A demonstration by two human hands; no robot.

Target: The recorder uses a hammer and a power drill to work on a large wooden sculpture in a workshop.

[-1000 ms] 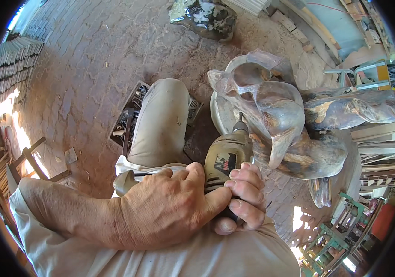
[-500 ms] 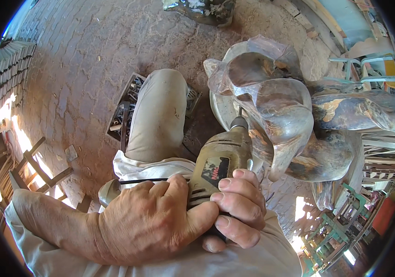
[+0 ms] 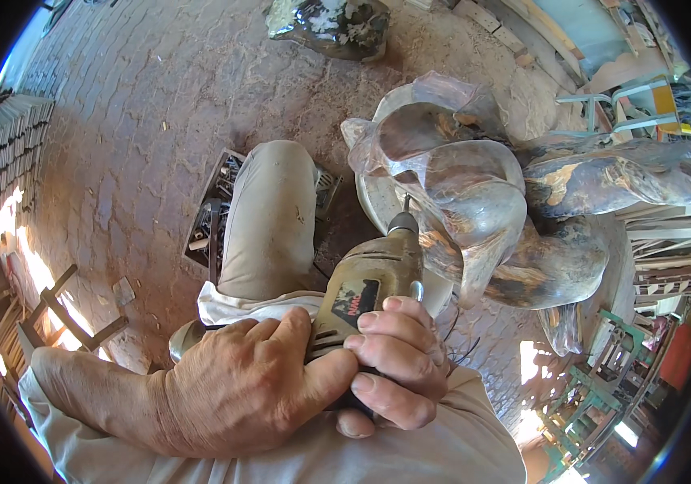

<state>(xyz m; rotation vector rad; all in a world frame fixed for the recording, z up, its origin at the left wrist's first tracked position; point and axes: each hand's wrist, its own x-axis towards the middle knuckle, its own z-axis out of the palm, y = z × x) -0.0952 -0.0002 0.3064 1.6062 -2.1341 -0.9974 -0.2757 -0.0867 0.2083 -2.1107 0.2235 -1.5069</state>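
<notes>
A worn olive-brown power drill (image 3: 377, 270) is gripped in both my hands and points away from me, up and slightly right. My right hand (image 3: 402, 363) wraps the handle from the right side. My left hand (image 3: 248, 387) is closed over the drill's left rear, with a rounded knob-like end (image 3: 186, 340) sticking out beyond its knuckles. The thin bit in the chuck (image 3: 403, 222) meets the near-left side of a large, glossy brown-grey wood carving (image 3: 474, 189) with twisting, rounded forms. Whether the tip has entered the wood I cannot tell.
Beside my knee (image 3: 273, 210) lies a low box (image 3: 192, 256) of metal tools. Another polished piece (image 3: 329, 28) rests on the brick floor ahead. Stacked slats (image 3: 14, 145) and a wooden frame (image 3: 79, 310) stand left; a green metal frame (image 3: 603, 387) stands lower right.
The whole view has shifted a little, so the carving, drill and hands appear farther left and the far floor lower. My grip and the drill's place against the carving look the same.
</notes>
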